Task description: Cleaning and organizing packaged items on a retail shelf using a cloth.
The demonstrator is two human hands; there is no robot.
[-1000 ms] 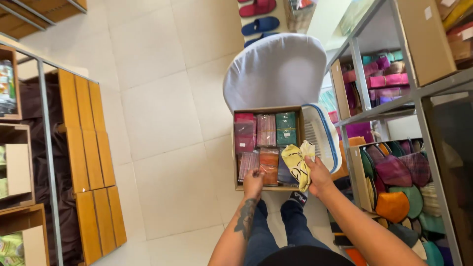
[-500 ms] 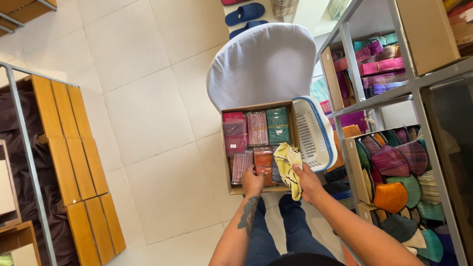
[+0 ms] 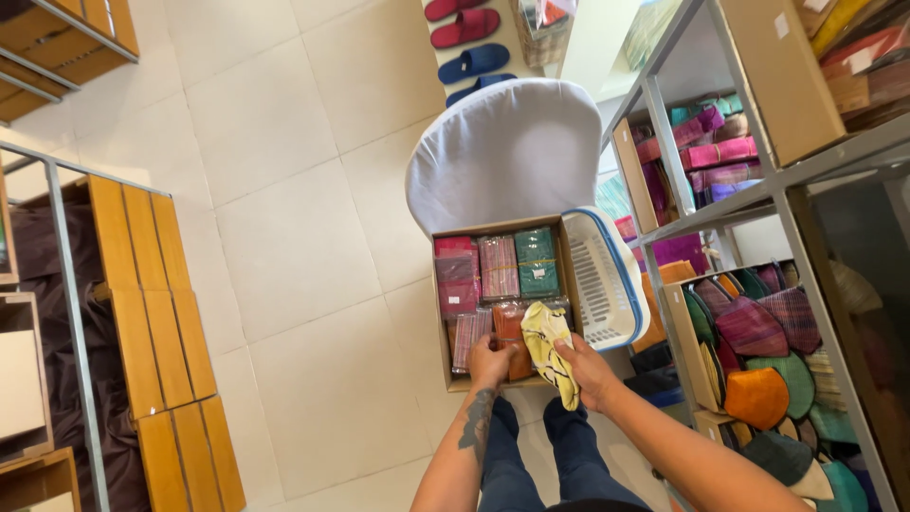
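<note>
Here my right hand (image 3: 590, 368) is closed around a yellow cloth (image 3: 547, 346), fingers wrapped over its lower part so the rest drapes up and over the near right corner of the box (image 3: 445, 313). The grip is a loose fist, thumb side toward the cloth, and the fabric hangs crumpled from it.

My left hand (image 3: 491, 360) sits just beside it, at the near edge of the box, fingers curled down onto an orange packet (image 3: 510, 327). I cannot tell whether it has truly pinched the packet or only rests on it. The two hands are close together, with the cloth between them.

The box is cardboard, open at the top, resting in front of my knees. Inside lie flat wrapped packets in rows: pink ones (image 3: 457, 275) at the left, striped pink in the middle, green ones (image 3: 536, 261) at the far right, and the orange one nearest me.

A white basket (image 3: 607, 284) with a blue rim leans against the right side of the box. Beyond the box stands a chair (image 3: 507, 152) under a white cover. To my right, a metal shelf (image 3: 758, 190) holds coloured woven pouches (image 3: 758, 332). On my left are wooden slats (image 3: 156, 313) over dark cloth, and slippers (image 3: 469, 38) lie on the tiled floor further off.
</note>
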